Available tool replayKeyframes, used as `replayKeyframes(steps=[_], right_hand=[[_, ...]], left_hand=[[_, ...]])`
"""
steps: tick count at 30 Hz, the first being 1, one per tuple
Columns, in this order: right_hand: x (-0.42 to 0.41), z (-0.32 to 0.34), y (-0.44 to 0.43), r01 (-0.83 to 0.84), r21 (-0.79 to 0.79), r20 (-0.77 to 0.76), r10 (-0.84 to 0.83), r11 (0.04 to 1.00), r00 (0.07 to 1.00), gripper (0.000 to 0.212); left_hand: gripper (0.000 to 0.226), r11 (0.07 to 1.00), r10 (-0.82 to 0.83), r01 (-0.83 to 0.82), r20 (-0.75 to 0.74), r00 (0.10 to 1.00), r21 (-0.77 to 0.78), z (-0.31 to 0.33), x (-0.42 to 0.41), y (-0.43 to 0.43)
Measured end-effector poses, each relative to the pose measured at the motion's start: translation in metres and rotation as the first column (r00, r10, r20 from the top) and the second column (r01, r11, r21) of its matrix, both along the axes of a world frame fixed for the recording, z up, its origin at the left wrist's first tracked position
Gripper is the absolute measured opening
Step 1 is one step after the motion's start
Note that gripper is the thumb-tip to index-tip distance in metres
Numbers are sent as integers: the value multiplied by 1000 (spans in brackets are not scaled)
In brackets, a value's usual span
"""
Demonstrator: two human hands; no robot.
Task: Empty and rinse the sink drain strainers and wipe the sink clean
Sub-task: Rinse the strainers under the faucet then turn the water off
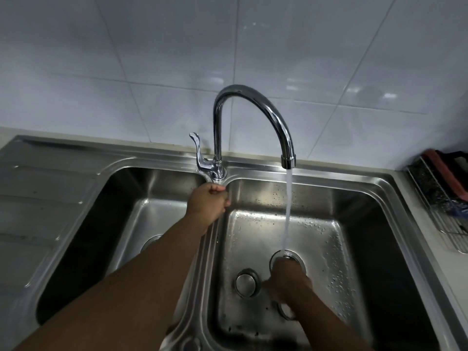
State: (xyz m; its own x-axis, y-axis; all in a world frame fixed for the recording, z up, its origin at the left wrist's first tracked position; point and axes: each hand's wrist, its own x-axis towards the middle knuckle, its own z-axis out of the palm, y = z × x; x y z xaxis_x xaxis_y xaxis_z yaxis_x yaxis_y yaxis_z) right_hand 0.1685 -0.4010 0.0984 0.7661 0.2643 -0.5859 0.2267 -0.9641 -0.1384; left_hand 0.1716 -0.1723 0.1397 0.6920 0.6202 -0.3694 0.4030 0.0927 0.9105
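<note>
The double-bowl steel sink (76, 158) is filling most of the view, and the faucet (255, 97) is arching over its right bowl, pouring a steady stream of water (288, 211) toward the bowl floor. The left hand (206, 203) is hovering at the divider just below the lever (200, 153), its grip clenched with nothing visible in it, probably placed there to adjust the flow. The right hand (288, 279) is reaching low into the right bowl, its grip grasping a strainer (287, 255) directly under the stream so the water is rinsing it. A round metal plug (247, 282) is lying just beside it.
</note>
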Motion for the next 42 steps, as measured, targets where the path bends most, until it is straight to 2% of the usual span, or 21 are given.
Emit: replayKeyframes(steps=[1,3,5,8,10,13,15,17,19,21,24,28,32,36,40,42], right_hand=[[0,12,13,-51,66,-27,53,997,998,24],[0,35,39,-104,208,-43,116,972,992,26],[1,54,65,-117,344,0,125,932,992,21],[11,75,104,-167,441,68,153,882,986,9],[22,87,125,-161,500,97,129,851,987,9],[39,97,141,-77,581,151,-14,810,988,15],[44,94,145,-58,556,143,-27,829,989,24],[41,84,144,-99,475,135,39,875,990,28],[35,72,140,-77,464,84,43,882,996,34],[29,62,136,-51,480,43,34,876,998,31],[23,51,128,-25,479,-8,33,878,999,24],[26,49,116,-44,430,30,34,902,999,22],[24,49,103,-14,406,17,8,914,1000,33],[17,48,92,1,396,-3,0,918,1000,45],[6,42,65,36,350,-33,-26,936,999,47],[0,34,44,44,296,-46,-32,954,998,47]], left_hand=[[11,1000,15,-15,-2,1000,3,3,-1,3],[10,999,37,-37,-5,999,8,10,-1,10],[9,998,60,-60,-3,998,30,18,0,20],[6,990,132,-132,-4,991,41,30,4,34],[7,987,149,-148,-15,989,58,36,7,43],[15,985,153,-150,-24,988,86,39,11,52],[15,985,123,-118,-33,992,122,39,14,56],[16,988,62,-58,-25,998,146,37,18,59],[15,982,20,-14,-29,999,188,38,22,63],[16,980,-11,18,-36,999,197,44,27,68],[17,996,-22,19,33,999,92,59,37,74],[17,999,42,-41,95,995,-6,66,46,80],[9,996,16,-27,116,993,91,55,39,72],[20,993,-18,6,101,995,118,55,29,68],[31,980,-89,72,85,992,186,49,9,55],[38,949,-162,142,48,986,280,34,-9,39]])
